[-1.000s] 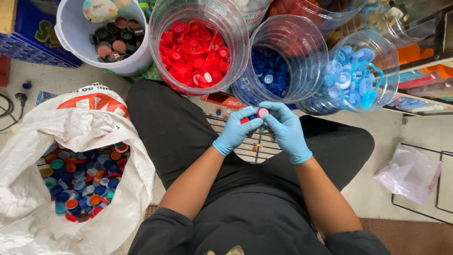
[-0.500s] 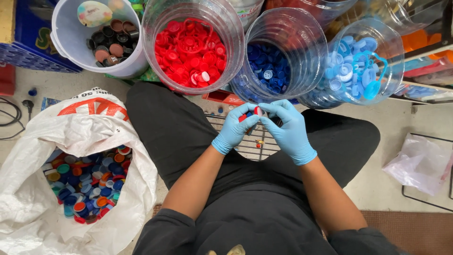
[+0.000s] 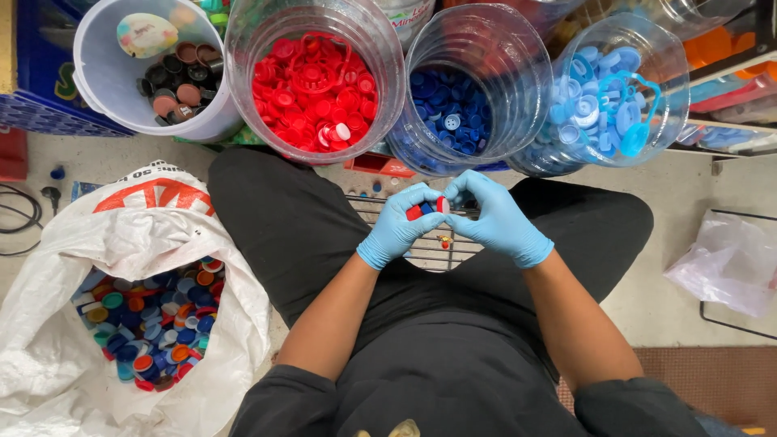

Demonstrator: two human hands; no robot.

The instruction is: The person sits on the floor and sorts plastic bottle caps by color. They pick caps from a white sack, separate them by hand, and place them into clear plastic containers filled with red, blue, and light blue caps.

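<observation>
Small bottle caps [image 3: 426, 210], red, blue & white, sit pinched between the fingertips of both gloved hands, held over the lap just above a wire rack [image 3: 421, 243]. Left hand [image 3: 398, 226]: blue glove, fingers curled closed round the caps from the left. Right hand [image 3: 495, 218]: blue glove, thumb & forefinger closed on the same cluster from the right; the two hands touch at the fingertips. Exact no. of caps cannot be told.

Beyond the hands, L to R: white bucket [image 3: 105, 81] w/ dark & brown caps; clear jar of red caps [image 3: 312, 81]; clear jar of dark-blue caps [image 3: 457, 109]; clear jar of light-blue caps [image 3: 607, 101]. Jars stand just beside one another, near the knees.

At the person's left: open white sack [image 3: 129, 243] holding mixed-colour caps [image 3: 150, 324]. At the right, well apart: crumpled clear plastic bag [image 3: 728, 263] on the floor.
</observation>
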